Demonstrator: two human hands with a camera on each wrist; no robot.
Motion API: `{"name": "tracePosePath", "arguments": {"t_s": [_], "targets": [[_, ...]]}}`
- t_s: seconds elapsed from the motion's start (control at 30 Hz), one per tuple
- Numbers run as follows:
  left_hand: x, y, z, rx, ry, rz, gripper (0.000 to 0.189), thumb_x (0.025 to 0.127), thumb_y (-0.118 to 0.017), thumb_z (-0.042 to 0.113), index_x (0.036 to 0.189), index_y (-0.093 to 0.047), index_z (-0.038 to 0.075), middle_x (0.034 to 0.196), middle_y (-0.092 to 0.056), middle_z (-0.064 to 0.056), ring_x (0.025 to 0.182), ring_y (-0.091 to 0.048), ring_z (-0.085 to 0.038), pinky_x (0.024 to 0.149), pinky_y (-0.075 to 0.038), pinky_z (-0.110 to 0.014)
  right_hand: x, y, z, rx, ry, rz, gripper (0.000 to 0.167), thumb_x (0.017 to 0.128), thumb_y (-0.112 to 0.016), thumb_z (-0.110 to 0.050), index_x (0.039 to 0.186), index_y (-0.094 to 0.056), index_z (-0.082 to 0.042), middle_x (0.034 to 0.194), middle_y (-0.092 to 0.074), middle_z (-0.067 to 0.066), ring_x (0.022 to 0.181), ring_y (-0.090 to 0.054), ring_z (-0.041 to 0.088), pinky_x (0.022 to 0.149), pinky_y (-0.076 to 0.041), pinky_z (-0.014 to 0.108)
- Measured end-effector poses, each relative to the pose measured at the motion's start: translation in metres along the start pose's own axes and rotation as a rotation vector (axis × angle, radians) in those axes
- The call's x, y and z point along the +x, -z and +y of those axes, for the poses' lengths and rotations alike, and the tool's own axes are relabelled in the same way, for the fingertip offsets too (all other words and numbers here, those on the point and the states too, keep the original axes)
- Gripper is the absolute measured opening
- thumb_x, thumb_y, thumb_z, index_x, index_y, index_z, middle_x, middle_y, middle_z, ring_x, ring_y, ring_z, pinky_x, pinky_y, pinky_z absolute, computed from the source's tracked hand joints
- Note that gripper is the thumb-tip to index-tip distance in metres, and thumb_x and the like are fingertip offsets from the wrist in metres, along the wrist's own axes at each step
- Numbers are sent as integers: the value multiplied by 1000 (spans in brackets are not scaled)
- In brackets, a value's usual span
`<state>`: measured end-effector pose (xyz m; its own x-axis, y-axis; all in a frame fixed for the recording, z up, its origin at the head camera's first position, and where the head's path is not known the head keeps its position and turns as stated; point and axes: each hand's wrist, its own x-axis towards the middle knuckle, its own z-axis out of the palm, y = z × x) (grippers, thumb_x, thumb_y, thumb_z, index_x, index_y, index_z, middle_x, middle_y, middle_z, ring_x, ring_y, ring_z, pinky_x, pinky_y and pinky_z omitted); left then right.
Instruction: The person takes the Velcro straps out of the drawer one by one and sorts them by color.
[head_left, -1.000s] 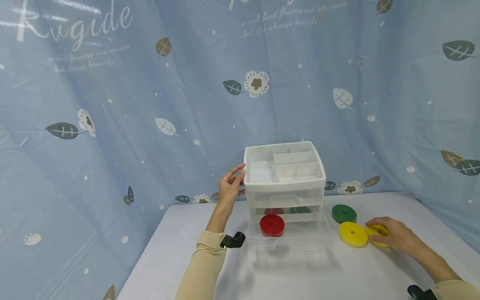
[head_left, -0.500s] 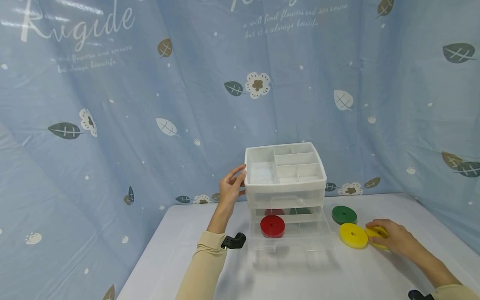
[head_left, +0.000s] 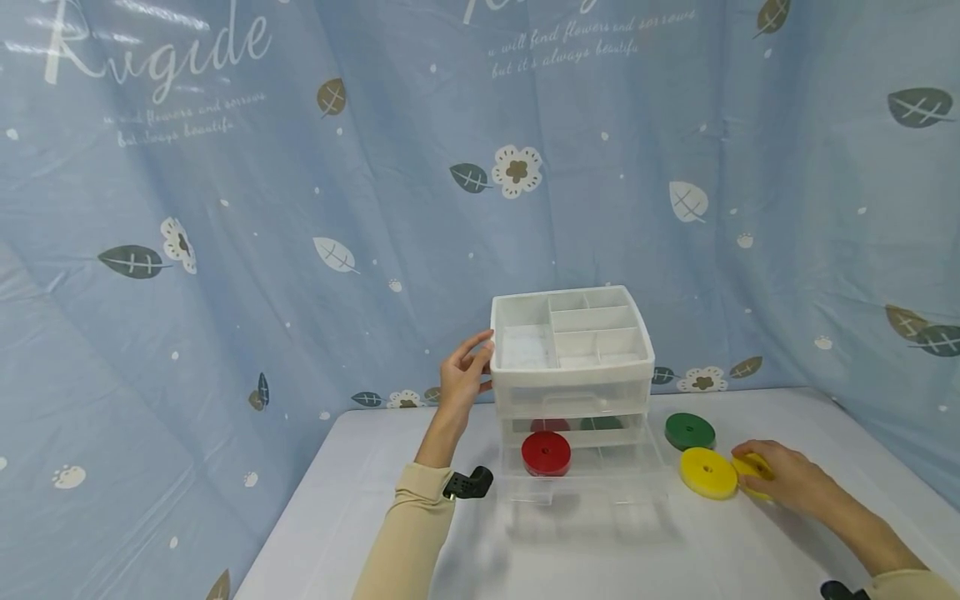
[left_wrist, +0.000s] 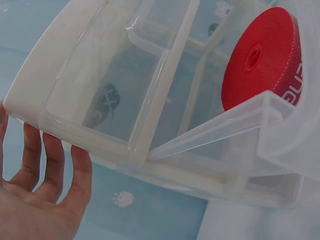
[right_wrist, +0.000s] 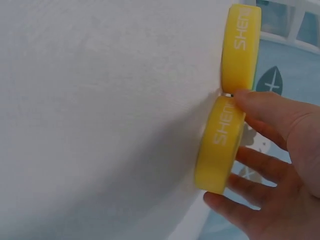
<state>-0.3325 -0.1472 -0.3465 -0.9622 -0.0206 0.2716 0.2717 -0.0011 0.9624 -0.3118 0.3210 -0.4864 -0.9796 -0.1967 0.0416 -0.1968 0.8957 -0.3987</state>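
My left hand [head_left: 461,375] rests its fingertips against the left side of a white drawer unit [head_left: 573,375]. In the left wrist view, its fingers [left_wrist: 80,170] reach to the unit's side frame. A clear lower drawer [head_left: 607,460] is pulled out, with a red roll of tape [head_left: 546,454] in it. On the right, my right hand [head_left: 798,482] grips a yellow roll of tape [right_wrist: 217,150] by its edge, thumb on the near side. Touching that roll is a second yellow roll [head_left: 708,473], lying flat on the table.
Behind the yellow rolls lies a green roll [head_left: 690,432], close to the unit's right side. The unit's top tray [head_left: 525,346] is divided into compartments. A blue patterned curtain [head_left: 375,208] hangs behind the white table [head_left: 345,500].
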Motion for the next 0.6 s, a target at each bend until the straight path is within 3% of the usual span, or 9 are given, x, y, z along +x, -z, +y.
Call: {"name": "tracePosePath", "arguments": {"t_s": [0.23, 0.43, 0.6], "targets": [[12, 2, -21, -9, -8, 18, 38, 97, -62, 36, 134, -61, 26, 117, -60, -30, 82, -65, -13, 83, -59, -45, -1, 6, -7, -62, 20, -60, 51, 82, -79, -31, 118, -62, 2, 119, -60, 29, 108, -55, 48, 88, -48, 65], [13, 1, -26, 14, -32, 40, 36, 95, -63, 43, 129, -64, 31, 109, -64, -24, 85, -65, -20, 83, -58, -47, -3, 19, -18, -78, 9, -185, 58, 84, -74, -41, 120, -60, 2, 119, -58, 30, 105, -57, 44, 87, -48, 64], [13, 1, -26, 16, -42, 50, 32, 95, -64, 42, 126, -66, 33, 104, -66, -18, 84, -66, -19, 82, -59, -46, -4, 29, -32, -75, 16, -282, 51, 86, -73, -40, 116, -62, 0, 111, -65, 20, 96, -60, 31, 86, -51, 61]]}}
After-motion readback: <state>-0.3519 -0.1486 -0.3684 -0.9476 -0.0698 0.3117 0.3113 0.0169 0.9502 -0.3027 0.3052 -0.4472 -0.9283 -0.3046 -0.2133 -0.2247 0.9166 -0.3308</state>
